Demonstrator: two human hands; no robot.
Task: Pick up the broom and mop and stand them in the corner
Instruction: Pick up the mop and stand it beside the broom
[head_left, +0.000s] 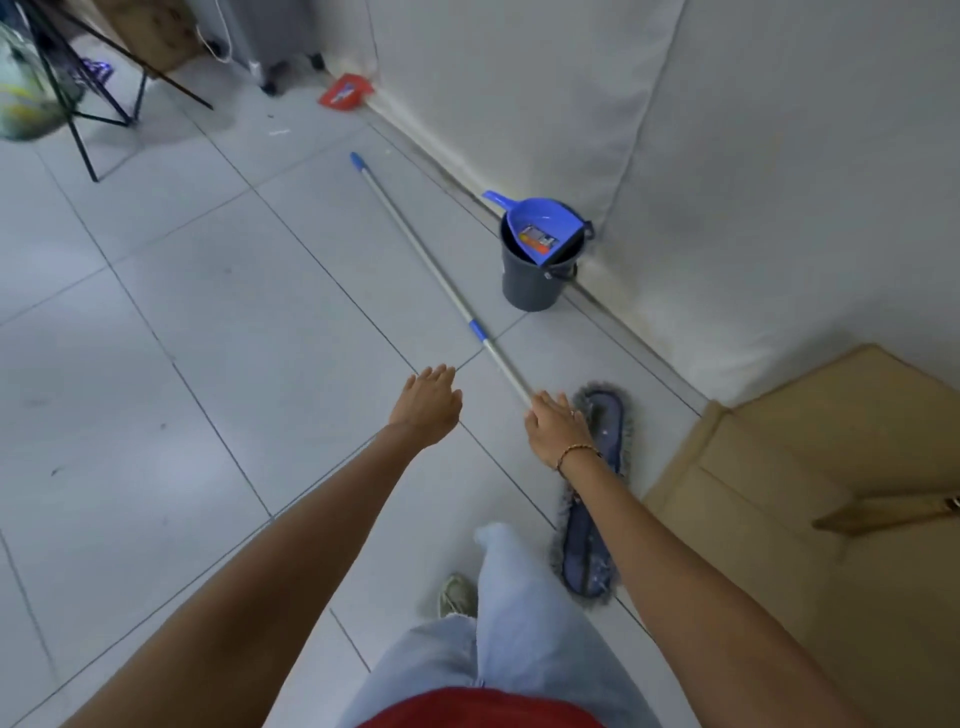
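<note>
A flat mop lies on the tiled floor. Its silver pole (426, 260) with blue fittings runs from the far left toward me, and its blue fringed head (592, 535) rests by my right leg. My right hand (556, 428) is over the lower end of the pole, fingers spread, and hides the joint with the head. I cannot tell whether it touches the pole. My left hand (428, 405) hovers open over bare tile, left of the pole. A wooden broom-like handle (883, 514) shows at the right edge, over a cardboard box.
A grey bucket (530, 286) with a blue dustpan (543, 228) in it stands against the white wall. A red dustpan (345, 92) lies farther along the wall. A black folding stand (78, 109) is at the top left. A cardboard box (810, 467) fills the right corner.
</note>
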